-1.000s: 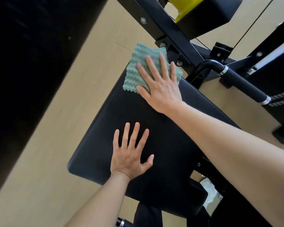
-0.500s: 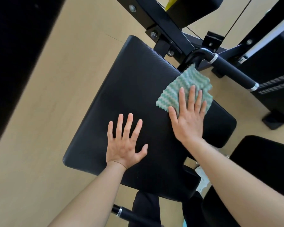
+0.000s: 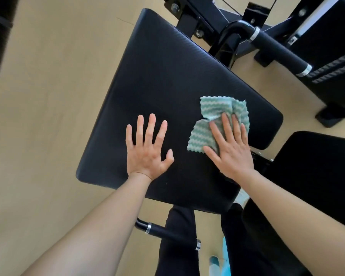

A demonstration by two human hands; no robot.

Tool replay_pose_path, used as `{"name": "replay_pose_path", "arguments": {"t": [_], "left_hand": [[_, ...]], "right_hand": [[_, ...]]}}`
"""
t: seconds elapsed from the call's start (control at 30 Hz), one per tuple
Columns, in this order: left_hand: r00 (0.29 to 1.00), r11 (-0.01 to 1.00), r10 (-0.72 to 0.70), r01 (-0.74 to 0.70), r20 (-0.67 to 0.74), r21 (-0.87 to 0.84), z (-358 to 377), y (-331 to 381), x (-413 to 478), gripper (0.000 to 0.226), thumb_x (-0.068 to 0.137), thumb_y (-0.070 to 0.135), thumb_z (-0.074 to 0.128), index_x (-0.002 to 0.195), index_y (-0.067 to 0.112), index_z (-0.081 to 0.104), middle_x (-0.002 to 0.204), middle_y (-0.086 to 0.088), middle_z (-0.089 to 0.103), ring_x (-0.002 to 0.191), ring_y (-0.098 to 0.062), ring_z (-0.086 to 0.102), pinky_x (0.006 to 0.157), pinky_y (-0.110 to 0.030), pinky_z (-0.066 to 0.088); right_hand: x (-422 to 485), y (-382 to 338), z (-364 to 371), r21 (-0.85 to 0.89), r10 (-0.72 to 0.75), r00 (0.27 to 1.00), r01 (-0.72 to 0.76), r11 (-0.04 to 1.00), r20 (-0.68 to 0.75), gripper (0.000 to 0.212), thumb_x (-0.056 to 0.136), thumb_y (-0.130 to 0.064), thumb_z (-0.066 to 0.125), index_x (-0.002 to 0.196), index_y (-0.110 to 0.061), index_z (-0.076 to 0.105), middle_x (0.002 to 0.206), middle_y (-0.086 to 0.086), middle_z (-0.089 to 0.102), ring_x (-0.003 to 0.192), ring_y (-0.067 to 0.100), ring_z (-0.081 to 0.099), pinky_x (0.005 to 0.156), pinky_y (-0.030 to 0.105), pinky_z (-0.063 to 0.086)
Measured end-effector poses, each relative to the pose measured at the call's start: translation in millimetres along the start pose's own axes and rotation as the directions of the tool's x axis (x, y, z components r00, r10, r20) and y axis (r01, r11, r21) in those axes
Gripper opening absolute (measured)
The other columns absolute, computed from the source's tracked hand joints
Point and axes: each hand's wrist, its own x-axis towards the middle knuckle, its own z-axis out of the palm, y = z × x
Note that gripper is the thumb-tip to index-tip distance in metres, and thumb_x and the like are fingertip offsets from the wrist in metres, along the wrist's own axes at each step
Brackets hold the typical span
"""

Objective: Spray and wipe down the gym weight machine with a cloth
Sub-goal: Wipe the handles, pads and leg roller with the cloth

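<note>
On the near right part of the black seat pad (image 3: 167,76), wiping under way: pressing the green-and-white cloth (image 3: 213,108) down with the right hand (image 3: 231,154), fingers straight and close together, laid flat over the cloth's near half and not curled round it. Leaves the far half of the cloth bunched and folded beyond the fingertips, all of it lying on the pad, near the right edge. Braces with the left hand (image 3: 147,154) just beside, palm flat on bare pad, fingers spread wide, holding nothing, apart from the cloth. Judged from this, somewhere in the middle of the job: rubbing down the seat, spraying of this pad presumably done, though showing no wet sheen or streaks plain enough to tell which parts have had the cloth over them. Probably left to do on the seat: the far end up by the frame (image 3: 189,22) and the left edge. Beyond the seat, nothing to show as cleaned: neither the padded handle (image 3: 277,50) at upper right, nor the second handle (image 3: 159,230) below the near edge, nor the other black pad (image 3: 317,166) at right. Low down at the bottom edge, something pale blue (image 3: 214,260), partly hidden; perhaps the spray bottle, cannot tell. Tan floor (image 3: 48,96) all round.
</note>
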Motion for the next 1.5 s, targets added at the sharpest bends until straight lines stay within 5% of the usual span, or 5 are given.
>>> {"name": "replay_pose_path", "arguments": {"t": [0.2,0.5,0.83,1.2,1.5], "left_hand": [[1.0,1.0,0.001,-0.001,-0.001,0.001,2.0,-1.2,-0.5,0.078,0.092,0.05,0.049,0.161,0.019,0.032,0.168,-0.015,0.024,0.155,-0.044,0.018,0.122,-0.066,0.015],[1.0,1.0,0.013,-0.013,-0.011,-0.001,0.4,-2.5,-1.4,0.068,0.099,0.044,0.041,0.161,0.019,0.03,0.169,-0.013,0.022,0.156,-0.043,0.016,0.122,-0.065,0.015],[1.0,0.999,-0.016,0.016,0.012,0.03,-2.0,2.3,-5.3,0.074,0.096,0.049,0.043,0.162,0.021,0.026,0.171,-0.012,0.017,0.157,-0.042,0.014,0.124,-0.062,0.012],[1.0,0.999,-0.011,0.012,-0.019,0.036,-4.6,1.7,-4.5,0.07,0.098,0.049,0.04,0.161,0.02,0.028,0.17,-0.013,0.021,0.156,-0.042,0.016,0.124,-0.061,0.014],[0.999,0.998,-0.04,0.038,0.022,0.055,-6.1,5.4,-4.7,0.074,0.097,0.055,0.04,0.162,0.022,0.025,0.171,-0.012,0.017,0.157,-0.042,0.013,0.125,-0.061,0.011]], "right_hand": [[40.4,-44.7,-16.7,0.297,0.408,0.91,-0.371,0.88,-0.073,0.069,0.108,-0.051,0.022,0.165,-0.025,-0.007,0.171,0.008,-0.02,0.157,0.032,-0.021,0.127,0.056,-0.007],[-80.0,-99.3,59.1,0.114,-0.032,0.999,0.029,0.993,0.032,0.068,0.108,-0.056,0.026,0.162,-0.037,-0.011,0.17,-0.002,-0.024,0.158,0.029,-0.018,0.128,0.052,-0.008],[-144.1,-107.3,88.4,0.194,0.215,0.967,-0.239,0.952,0.137,0.078,0.102,-0.067,0.026,0.163,-0.036,-0.01,0.169,0.005,-0.026,0.156,0.034,-0.023,0.126,0.057,-0.007],[-82.7,-143.4,70.0,0.203,0.063,0.997,-0.051,0.978,-0.049,0.074,0.104,-0.064,0.035,0.164,-0.033,0.006,0.174,0.003,0.001,0.159,0.032,-0.005,0.128,0.052,-0.005],[-162.4,-89.2,109.6,0.405,0.591,0.786,-0.607,0.684,0.179,0.094,0.097,-0.067,0.036,0.159,-0.029,-0.025,0.166,0.022,-0.025,0.153,0.043,-0.025,0.125,0.065,0.006]]}}
